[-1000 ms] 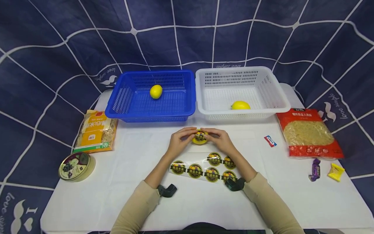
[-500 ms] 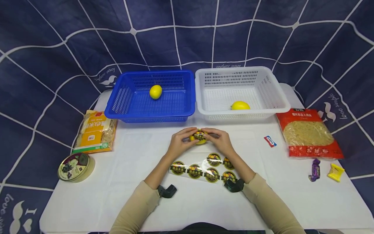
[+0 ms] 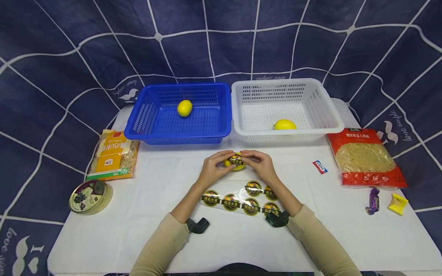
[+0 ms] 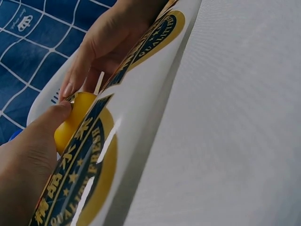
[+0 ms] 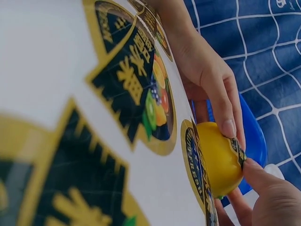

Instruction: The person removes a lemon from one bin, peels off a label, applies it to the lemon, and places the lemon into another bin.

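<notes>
A yellow lemon (image 3: pixel 228 163) is held between both hands just above the sticker sheet (image 3: pixel 241 184), in front of the baskets. On its side is a round black-and-gold sticker (image 3: pixel 236 159). The left hand (image 3: pixel 213 168) grips the lemon from the left; its thumb touches the sticker's edge in the left wrist view. From the other side the right hand (image 3: pixel 259 165) grips it, thumb on the sticker (image 5: pixel 239 150) in the right wrist view. The sheet bears several similar stickers and lies under the forearms; it hides part of the lemon (image 5: pixel 218 162) in the wrist views.
Behind stand a blue basket (image 3: pixel 177 135) and a white basket (image 3: pixel 290 131), each holding one lemon. At left are a grain bag (image 3: pixel 112 155) and a round tin (image 3: pixel 90 197). A red food bag (image 3: pixel 367 157) and several small wrapped sweets lie at right.
The left fingers have shifted slightly on the lemon, and more of its left side shows. Both hands keep their grip; the baskets and packages stay put.
</notes>
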